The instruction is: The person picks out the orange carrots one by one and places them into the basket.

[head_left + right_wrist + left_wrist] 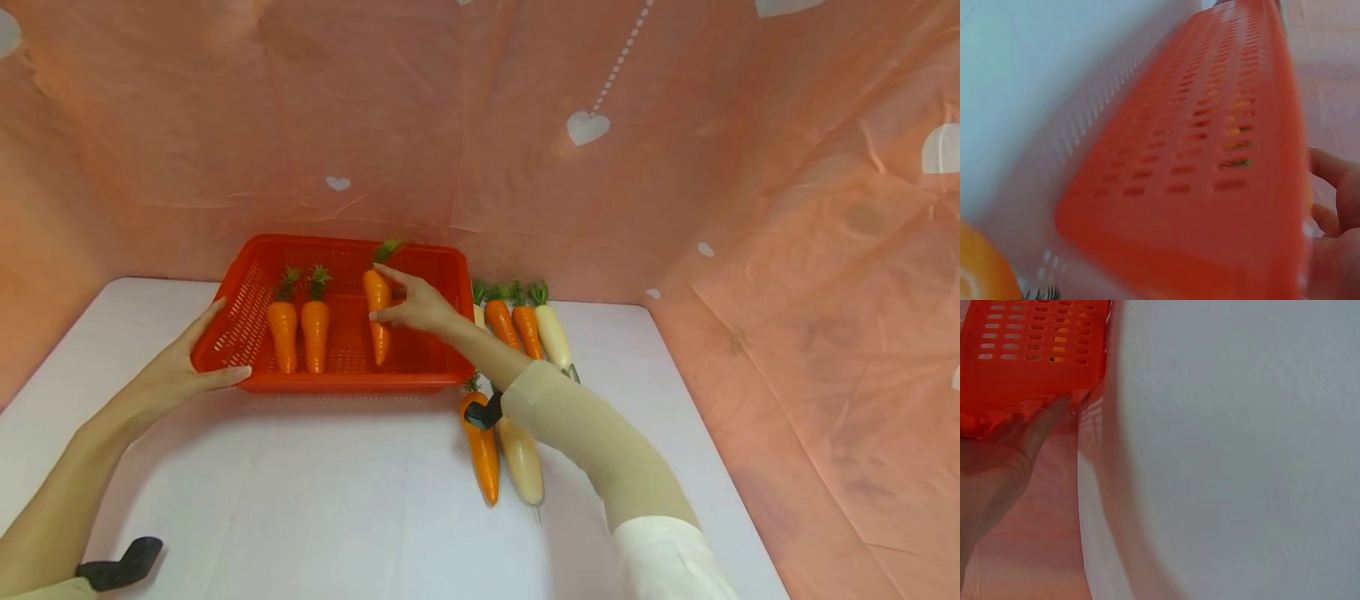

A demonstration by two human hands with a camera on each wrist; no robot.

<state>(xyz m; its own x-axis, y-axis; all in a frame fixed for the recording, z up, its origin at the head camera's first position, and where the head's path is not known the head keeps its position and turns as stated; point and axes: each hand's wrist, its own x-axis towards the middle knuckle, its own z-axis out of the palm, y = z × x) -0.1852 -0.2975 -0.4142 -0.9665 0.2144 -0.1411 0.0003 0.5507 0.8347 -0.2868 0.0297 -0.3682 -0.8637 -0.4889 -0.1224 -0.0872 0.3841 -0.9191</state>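
Right hand pinched a tapered orange carrot over a perforated red plastic basket; left hand gripped its corner.

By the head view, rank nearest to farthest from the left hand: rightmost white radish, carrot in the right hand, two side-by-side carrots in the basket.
1. Left carrot: in the red basket, nearest the left hand.
2. Second carrot: just right of it.
3. Held carrot: farther right, in the right hand.
4. Rightmost white radish: on the table, right of the basket.
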